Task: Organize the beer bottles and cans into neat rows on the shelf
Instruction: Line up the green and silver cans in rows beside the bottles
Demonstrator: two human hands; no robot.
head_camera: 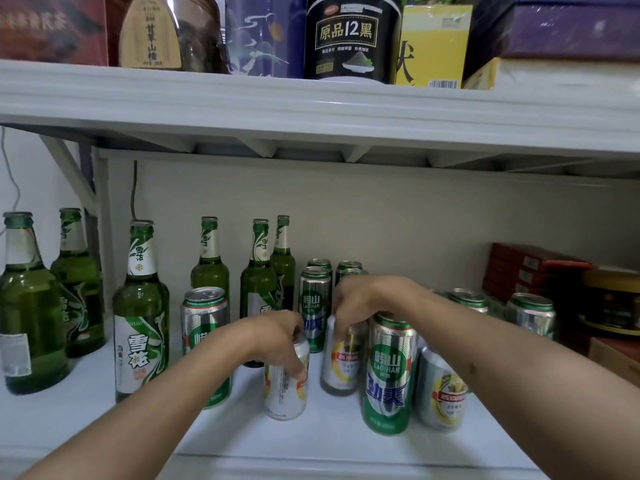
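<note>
- The white shelf point(242, 441) carries everything, with another shelf board point(311, 98) above it holding boxes and tins.
- Six green beer bottles stand upright toward the shelf's left end; the biggest in view, the front labelled bottle point(140, 313), stands nearest the front edge, and two more point(26, 306) sit at the far left.
- A stack of red boxes point(530, 271) and a dark round tin point(611, 303) sit at the right end.
- The tall green-and-silver can point(389, 372) stands upright right of centre, near the front edge; another tall can point(206, 327) stands just right of the front labelled bottle.
- More green cans point(315, 299) stand in a back cluster behind my hands.
- My left hand point(280, 337) grips the top of a silver-and-yellow can point(285, 386), upright at centre front.
- My right hand point(360, 299) grasps the top of a second silver-and-yellow can point(341, 362), just left of the tall green-and-silver can.
</note>
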